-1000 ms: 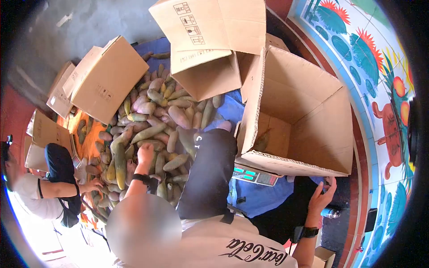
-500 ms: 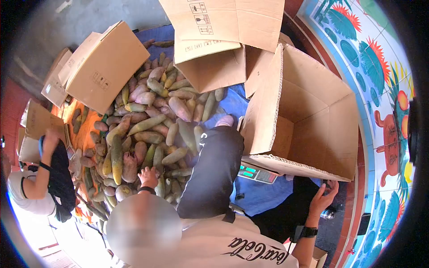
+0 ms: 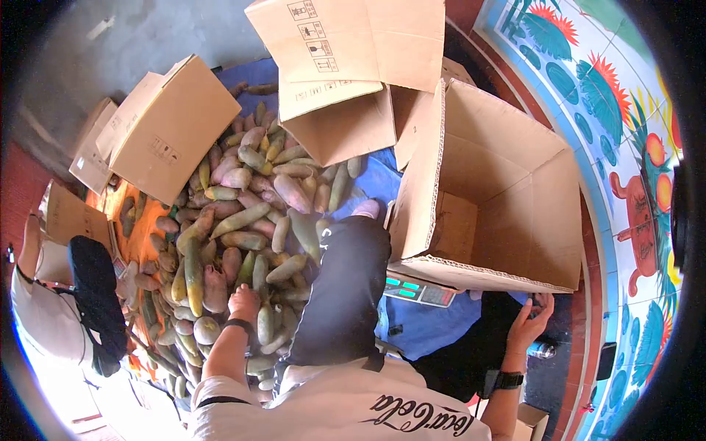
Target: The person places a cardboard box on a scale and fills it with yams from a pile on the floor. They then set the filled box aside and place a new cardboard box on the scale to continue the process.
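My left hand [image 3: 243,300] reaches down into a heap of long green and purplish-pink radishes [image 3: 243,219]. Its fingers are curled among them, and what lies under the fingers is hidden. A slim green radish [image 3: 265,324] lies right beside this hand. On the other side, my right hand [image 3: 531,317] is open, palm up, with thumb and fingers apart. Its fingertips are right at the lower edge of a big open cardboard box [image 3: 507,275]. Under that box shows a digital scale [image 3: 421,291] with lit green displays.
Another open carton [image 3: 338,128] stands at the back, flaps up. A cardboard box [image 3: 173,132] stands at the heap's left. A person [image 3: 59,316] works at far left beside another carton [image 3: 77,220]. Blue sheeting [image 3: 441,323] covers floor; a painted tile wall [image 3: 640,242] runs along the right.
My left hand has shifted slightly down in view, its fingers now more curled. The blurred patch over my left arm is gone. The other person's arm has moved up and left.
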